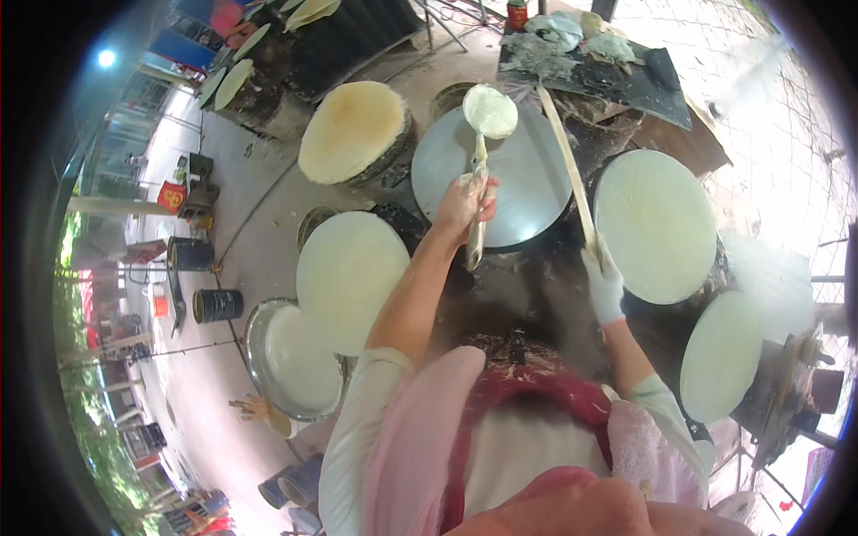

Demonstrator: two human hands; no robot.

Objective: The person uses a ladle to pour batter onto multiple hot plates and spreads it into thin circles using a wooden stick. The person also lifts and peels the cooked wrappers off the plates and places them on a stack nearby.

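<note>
My bare left hand [466,204] is closed round the handle of a ladle [491,111]. Pale batter coats the ladle's bowl, which is above the far part of a bare round griddle [527,201]. In a white glove, my right hand [603,286] grips one end of a long flat wooden stick [567,161]. The stick slants away along the griddle's right edge; whether it touches the metal I cannot tell. A pale round sheet [657,228] covers another griddle beside the right hand. To the left of my left forearm lies a similar pale sheet [349,281].
A browned round sheet [350,132] lies at far left, and one more pale round [722,357] at near right. A metal basin [299,362] of white batter stands at left. Cloths and plastic [559,45] lie on a dark board at the back. Wire fencing [786,98] borders the right side.
</note>
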